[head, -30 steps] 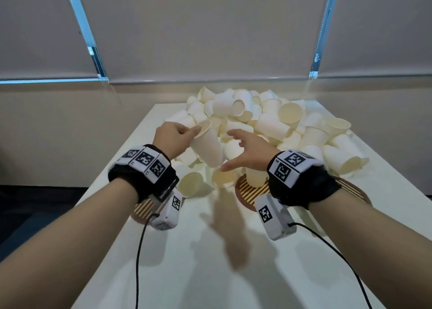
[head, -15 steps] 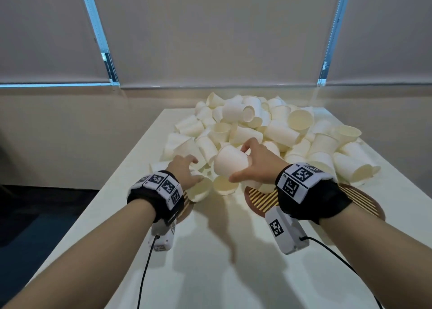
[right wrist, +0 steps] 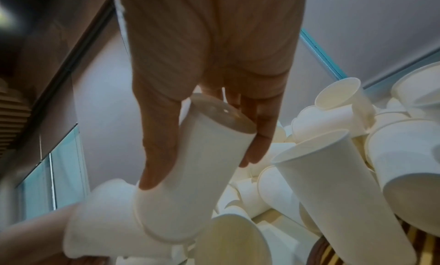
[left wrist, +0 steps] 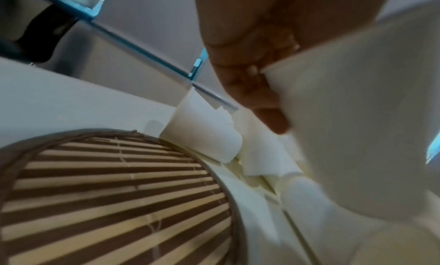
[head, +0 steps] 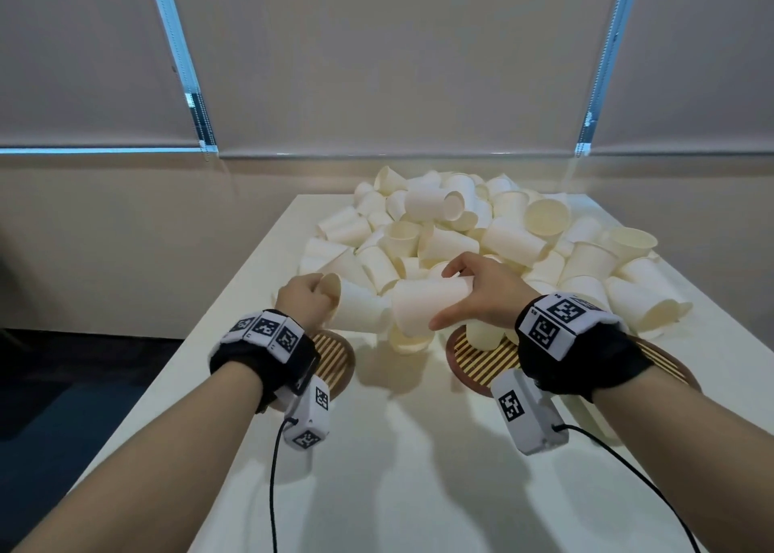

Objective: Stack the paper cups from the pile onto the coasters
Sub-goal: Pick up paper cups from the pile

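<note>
A big pile of white paper cups (head: pixel 481 234) covers the far half of the table. My left hand (head: pixel 324 297) pinches the rim of one cup (head: pixel 356 307), which lies sideways above the left slatted coaster (head: pixel 335 355). In the left wrist view its fingers (left wrist: pixel 250 84) curl on that cup (left wrist: pixel 357 128), with the coaster (left wrist: pixel 119 193) below. My right hand (head: pixel 444 299) grips a second cup (head: pixel 423 301) by its base end. In the right wrist view this cup (right wrist: pixel 202 165) has its mouth over the base of the left cup (right wrist: pixel 102 224).
The right coaster (head: pixel 473 364) lies under my right wrist, with a loose cup (head: pixel 481 334) on its far edge. More cups lie at the pile's near edge (head: pixel 408 343). The near part of the white table (head: pixel 419 469) is bare. Wrist camera cables hang below both arms.
The right hand took the first cup from the left hand. The left hand then picked another cup from the pile's near left edge and brought it against the right hand's cup.
</note>
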